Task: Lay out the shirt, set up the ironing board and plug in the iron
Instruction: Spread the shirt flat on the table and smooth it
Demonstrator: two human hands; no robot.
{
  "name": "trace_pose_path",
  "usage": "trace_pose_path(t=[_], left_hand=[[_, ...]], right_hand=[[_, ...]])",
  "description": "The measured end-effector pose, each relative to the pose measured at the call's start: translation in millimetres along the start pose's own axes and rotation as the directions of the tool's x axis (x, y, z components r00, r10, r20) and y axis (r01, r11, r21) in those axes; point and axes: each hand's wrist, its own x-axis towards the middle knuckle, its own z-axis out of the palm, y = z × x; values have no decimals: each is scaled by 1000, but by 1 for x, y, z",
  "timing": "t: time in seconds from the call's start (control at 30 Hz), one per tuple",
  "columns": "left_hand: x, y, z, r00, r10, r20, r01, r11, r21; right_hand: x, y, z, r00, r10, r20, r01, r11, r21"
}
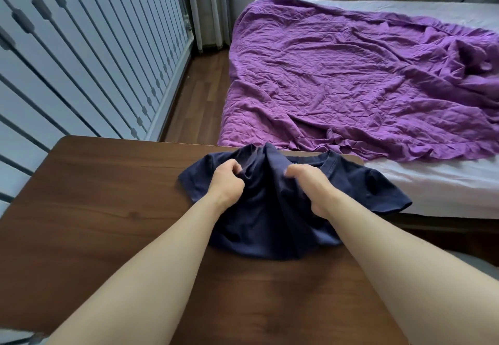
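Note:
A dark navy T-shirt (pixel 267 217) lies bunched on a brown wooden table (pixel 102 209), its collar toward the far edge and one sleeve hanging off the right side. My left hand (pixel 228 180) grips a fold of the fabric near the left shoulder. My right hand (pixel 310 185) pinches the cloth just below the collar. A ridge of fabric stands up between the two hands. No ironing board and no iron are in view.
A bed (pixel 432 180) with a crumpled purple sheet (pixel 351 82) stands right behind the table. White slatted panels (pixel 81 61) line the left side. A strip of wooden floor (pixel 199 96) runs between them. Curtains (pixel 210 7) hang at the back.

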Motion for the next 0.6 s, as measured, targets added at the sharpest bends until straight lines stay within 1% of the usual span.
trace_pose_path(t=[0.03, 0.07, 0.13, 0.2, 0.27, 0.33, 0.43, 0.47, 0.53, 0.6], left_hand=[[-2, 4, -2, 1000, 9, 21, -8, 999, -51], [-5, 10, -4, 999, 11, 51, -6, 995, -96], [-12, 21, -8, 992, 12, 126, 9, 986, -167], [-17, 27, -12, 985, 18, 172, 13, 984, -178], [-23, 31, -15, 977, 51, 208, -20, 988, -150], [-32, 35, -19, 959, 92, 269, -59, 990, -128], [-47, 42, -27, 926, 114, 361, -102, 993, -52], [-50, 43, -28, 914, 101, 393, -105, 994, -12], [-56, 44, -34, 880, 62, 471, -120, 988, 93], [-66, 43, -41, 830, 24, 558, -184, 955, 232]], right_hand=[[-2, -2, 0, 999, 44, 30, -44, 999, 11], [-4, -4, -1, 998, 60, 26, -60, 998, -15], [-5, -3, -2, 1000, -14, -21, 11, 993, -116], [-11, -3, -1, 996, -84, -17, 80, 982, -169], [-19, -3, -4, 997, -61, -37, 55, 987, -148], [-31, -5, -7, 999, -7, -36, 4, 997, -82], [-52, -6, -12, 998, 33, 52, -36, 998, 47], [-56, -5, -15, 996, 47, 72, -51, 997, 57], [-68, -1, -21, 992, 53, 113, -56, 998, 23], [-82, 5, -29, 987, 72, 144, -63, 996, -65]])
